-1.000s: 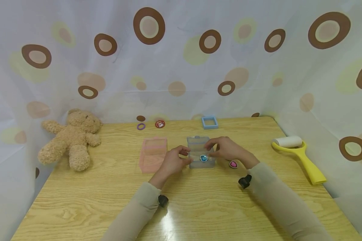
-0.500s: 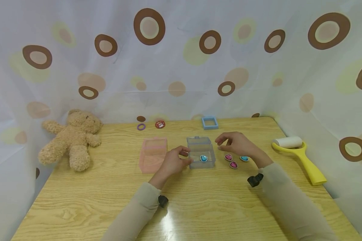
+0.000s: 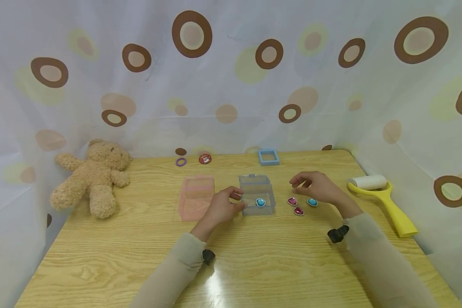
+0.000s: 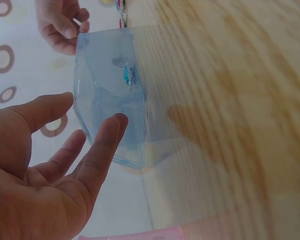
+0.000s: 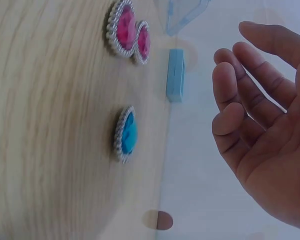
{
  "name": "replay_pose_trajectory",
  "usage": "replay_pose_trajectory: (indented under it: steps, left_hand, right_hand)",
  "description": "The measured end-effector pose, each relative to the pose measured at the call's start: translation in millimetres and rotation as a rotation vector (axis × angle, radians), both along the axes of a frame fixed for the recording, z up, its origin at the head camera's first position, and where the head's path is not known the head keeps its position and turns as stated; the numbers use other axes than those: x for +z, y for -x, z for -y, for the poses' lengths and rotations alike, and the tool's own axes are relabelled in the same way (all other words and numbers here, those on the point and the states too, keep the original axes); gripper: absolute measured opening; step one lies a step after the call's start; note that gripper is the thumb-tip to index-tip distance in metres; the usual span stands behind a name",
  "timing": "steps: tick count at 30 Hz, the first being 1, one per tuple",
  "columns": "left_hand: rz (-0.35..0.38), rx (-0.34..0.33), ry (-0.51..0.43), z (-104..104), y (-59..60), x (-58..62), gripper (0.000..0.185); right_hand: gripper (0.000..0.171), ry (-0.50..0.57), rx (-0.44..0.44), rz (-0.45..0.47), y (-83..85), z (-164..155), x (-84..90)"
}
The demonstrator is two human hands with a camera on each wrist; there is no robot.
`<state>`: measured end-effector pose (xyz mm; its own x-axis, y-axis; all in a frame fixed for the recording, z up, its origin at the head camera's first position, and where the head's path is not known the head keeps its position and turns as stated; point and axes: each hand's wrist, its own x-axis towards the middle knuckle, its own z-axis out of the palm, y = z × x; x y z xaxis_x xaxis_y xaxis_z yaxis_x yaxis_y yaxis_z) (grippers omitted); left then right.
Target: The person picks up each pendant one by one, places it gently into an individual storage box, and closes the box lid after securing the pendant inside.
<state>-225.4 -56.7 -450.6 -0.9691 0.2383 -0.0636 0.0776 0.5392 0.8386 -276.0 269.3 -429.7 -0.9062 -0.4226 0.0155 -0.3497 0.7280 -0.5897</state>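
Observation:
A clear blue plastic box (image 3: 251,211) stands on the table with its lid tipped back. Inside it lies a blue heart-shaped gem (image 3: 260,202) with a silvery beaded rim. My left hand (image 3: 220,209) is at the box's left side, thumb and fingers spread, fingertips right by its wall in the left wrist view. To the right of the box lie two pink gems (image 3: 292,201) and another blue gem (image 3: 312,202). Above these hovers my right hand (image 3: 318,188), fingers loosely bent with nothing between them; in the right wrist view the second blue gem (image 5: 128,134) lies apart from it.
A clear pink box (image 3: 196,211) sits left of my left hand. Along the back are a purple ring (image 3: 181,162), a red round badge (image 3: 205,159) and a light blue square frame (image 3: 269,162). A teddy bear (image 3: 96,179) is left, a yellow-handled lint roller (image 3: 394,209) right.
My right hand has drawn away from the blue box to the right and now hovers over the loose gems, which have come into view. My left hand keeps its place.

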Motion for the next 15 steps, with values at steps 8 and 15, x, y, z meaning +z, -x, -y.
replay_pose_trajectory:
  steps: [8, 15]
  left_hand:
    - [-0.005, 0.004, 0.002, 0, -0.3, 0.9, 0.04]
    - [-0.012, 0.003, 0.003, -1, -0.6, 1.2, 0.039]
  right_hand:
    - [0.029, 0.008, -0.045, 0.029, -2.3, -22, -6.6]
    - [0.027, -0.017, -0.058, 0.062, -3.5, -38, -13.3]
